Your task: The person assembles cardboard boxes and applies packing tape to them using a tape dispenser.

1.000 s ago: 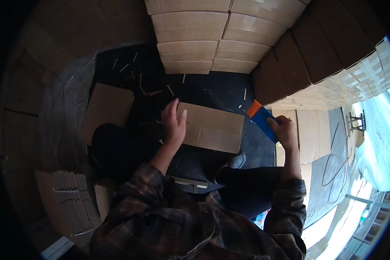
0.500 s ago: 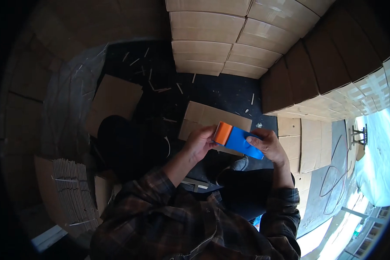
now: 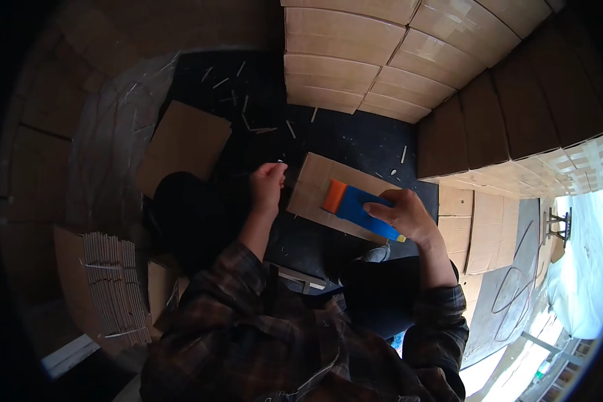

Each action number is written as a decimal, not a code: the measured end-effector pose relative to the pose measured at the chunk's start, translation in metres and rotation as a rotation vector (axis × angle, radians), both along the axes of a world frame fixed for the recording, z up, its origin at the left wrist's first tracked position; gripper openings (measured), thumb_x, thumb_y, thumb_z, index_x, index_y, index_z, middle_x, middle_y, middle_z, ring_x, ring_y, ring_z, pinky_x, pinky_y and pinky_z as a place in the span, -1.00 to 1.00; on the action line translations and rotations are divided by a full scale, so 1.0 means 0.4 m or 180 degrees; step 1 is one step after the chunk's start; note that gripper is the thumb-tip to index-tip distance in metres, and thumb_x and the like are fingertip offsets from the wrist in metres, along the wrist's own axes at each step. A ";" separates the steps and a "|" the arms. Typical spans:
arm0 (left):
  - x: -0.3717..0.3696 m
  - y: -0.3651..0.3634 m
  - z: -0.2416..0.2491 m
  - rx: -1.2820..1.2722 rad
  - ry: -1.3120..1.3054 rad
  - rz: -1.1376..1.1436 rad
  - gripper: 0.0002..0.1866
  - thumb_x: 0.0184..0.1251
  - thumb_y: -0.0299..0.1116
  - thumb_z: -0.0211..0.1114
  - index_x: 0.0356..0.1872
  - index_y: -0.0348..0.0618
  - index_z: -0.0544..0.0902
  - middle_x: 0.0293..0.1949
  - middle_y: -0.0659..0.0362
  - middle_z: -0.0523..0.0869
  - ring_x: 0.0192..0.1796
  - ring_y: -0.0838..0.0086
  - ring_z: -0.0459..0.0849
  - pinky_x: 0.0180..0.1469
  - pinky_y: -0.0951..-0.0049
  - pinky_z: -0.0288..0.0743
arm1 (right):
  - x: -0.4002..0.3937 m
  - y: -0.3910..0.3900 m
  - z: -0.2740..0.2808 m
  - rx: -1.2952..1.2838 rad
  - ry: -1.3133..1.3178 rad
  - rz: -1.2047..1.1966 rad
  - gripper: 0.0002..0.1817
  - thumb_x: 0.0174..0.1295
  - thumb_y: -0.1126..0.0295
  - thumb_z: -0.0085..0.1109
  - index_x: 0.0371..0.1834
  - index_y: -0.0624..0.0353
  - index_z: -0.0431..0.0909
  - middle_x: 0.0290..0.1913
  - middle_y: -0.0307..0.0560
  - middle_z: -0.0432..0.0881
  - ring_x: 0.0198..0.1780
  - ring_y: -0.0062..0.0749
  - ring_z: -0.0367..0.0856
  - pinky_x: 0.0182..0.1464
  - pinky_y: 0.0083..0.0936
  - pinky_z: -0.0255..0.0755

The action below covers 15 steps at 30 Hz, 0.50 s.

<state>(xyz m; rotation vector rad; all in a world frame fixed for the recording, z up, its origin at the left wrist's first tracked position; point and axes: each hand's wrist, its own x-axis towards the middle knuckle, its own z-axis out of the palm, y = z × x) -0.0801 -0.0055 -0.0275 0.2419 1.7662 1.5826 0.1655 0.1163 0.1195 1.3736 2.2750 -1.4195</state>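
My right hand (image 3: 409,216) grips a flat, oblong blue object with an orange end (image 3: 363,208), thumb on top and fingers around the far edge. A small yellow patch shows at its near right corner. The object overlaps a cardboard carton (image 3: 315,179) on the floor in this view. Left of the carton is my left hand (image 3: 268,187), closed with its fingertips pinched together. A tiny pale bit shows at those fingertips; I cannot tell what it is.
Stacked cardboard boxes (image 3: 342,63) rise at the back and right. A cardboard sheet (image 3: 184,147) lies on the left, near scattered pale strips on the dark floor. Bundled flat cardboard (image 3: 114,285) stands at lower left. A shoe (image 3: 375,253) is close to the carton.
My left hand has come off the blue and orange object and moved left, its fingers now pinched. My right hand keeps hold of the object, which is now over the carton.
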 end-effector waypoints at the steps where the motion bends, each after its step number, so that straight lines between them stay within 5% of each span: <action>1: -0.026 -0.006 -0.013 0.0023 0.0088 0.0080 -0.90 0.30 -0.37 0.28 -0.32 -0.16 0.70 -0.53 0.36 0.56 -0.48 0.70 0.47 -0.38 0.64 0.37 | -0.006 0.007 0.000 0.0071 -0.0203 0.0080 -0.37 0.10 -0.14 0.34 -0.15 0.33 0.70 -0.29 0.10 0.73 -0.27 -0.25 0.73 -0.11 -0.46 0.59; 15: -0.049 0.004 -0.101 -0.0420 0.0755 0.0201 -0.84 0.32 -0.34 0.27 -0.31 -0.21 0.72 -0.50 0.30 0.61 -0.43 0.65 0.50 -0.34 0.59 0.39 | -0.133 0.020 -0.026 0.0730 -0.1124 0.0565 -0.43 0.15 -0.15 0.24 -0.36 0.26 0.72 -0.36 0.10 0.71 -0.23 -0.15 0.74 -0.09 -0.33 0.58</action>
